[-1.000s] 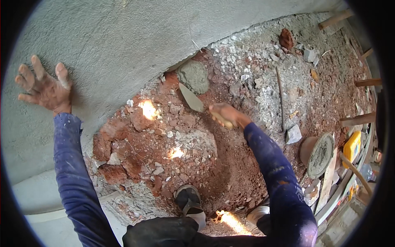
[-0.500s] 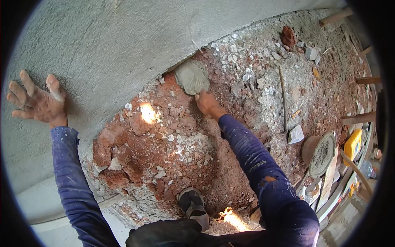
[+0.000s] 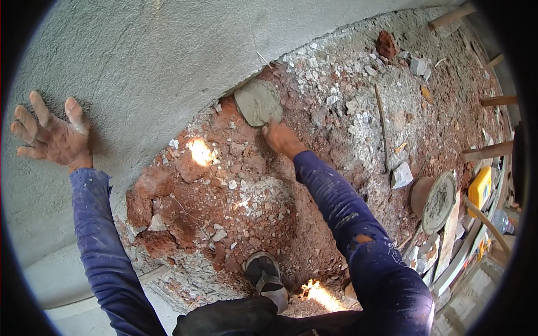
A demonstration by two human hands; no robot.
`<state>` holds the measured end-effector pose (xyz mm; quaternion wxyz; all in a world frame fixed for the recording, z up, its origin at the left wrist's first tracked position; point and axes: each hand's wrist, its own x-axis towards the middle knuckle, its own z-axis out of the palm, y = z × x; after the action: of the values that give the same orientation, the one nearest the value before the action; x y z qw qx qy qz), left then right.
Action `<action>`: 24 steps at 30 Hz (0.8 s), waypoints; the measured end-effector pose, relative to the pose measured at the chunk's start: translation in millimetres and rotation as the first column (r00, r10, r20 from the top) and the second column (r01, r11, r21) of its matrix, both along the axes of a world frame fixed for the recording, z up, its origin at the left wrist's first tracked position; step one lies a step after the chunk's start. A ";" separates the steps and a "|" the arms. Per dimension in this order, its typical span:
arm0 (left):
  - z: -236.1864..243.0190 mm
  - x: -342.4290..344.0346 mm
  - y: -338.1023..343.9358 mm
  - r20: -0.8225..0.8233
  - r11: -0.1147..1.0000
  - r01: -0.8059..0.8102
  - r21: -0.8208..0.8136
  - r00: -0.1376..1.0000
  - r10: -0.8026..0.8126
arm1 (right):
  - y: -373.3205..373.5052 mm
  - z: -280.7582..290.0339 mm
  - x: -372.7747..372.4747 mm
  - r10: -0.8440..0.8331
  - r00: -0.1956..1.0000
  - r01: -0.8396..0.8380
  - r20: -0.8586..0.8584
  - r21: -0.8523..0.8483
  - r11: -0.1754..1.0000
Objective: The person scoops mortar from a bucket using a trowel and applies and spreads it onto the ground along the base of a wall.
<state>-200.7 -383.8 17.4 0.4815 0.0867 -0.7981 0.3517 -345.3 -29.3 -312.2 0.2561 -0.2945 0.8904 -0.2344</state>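
My left hand is pressed against the grey plastered wall, its fingers spread apart and holding nothing. My right hand is closed at the near edge of a trowel, whose rounded face is covered with wet grey mortar. The grip itself is mostly hidden under my fingers. The trowel sits at the foot of the wall, where the plaster meets the reddish, rubble-strewn ground. A thin pale sliver sticks out at the wall's lower edge just beyond it.
To the right, a round tub of grey mortar stands tilted near a yellow container and planks. A thin rod, a pale stone block and a red lump lie on the uneven ground. Wooden stakes jut in at far right.
The trowel and my right hand have shifted very slightly left along the foot of the wall. My left hand stays on the wall. The view has moved a little.
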 end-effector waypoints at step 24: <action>-0.4 3.8 -22.2 -0.004 0.997 -0.043 0.057 0.999 0.043 | 176.6 123.8 95.7 -0.276 0.956 0.226 -0.098 -0.354 0.908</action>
<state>-196.9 -405.9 17.0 0.4731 0.1181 -0.8045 0.3391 -249.6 147.2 -188.4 0.1035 -0.2332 0.8835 -0.3928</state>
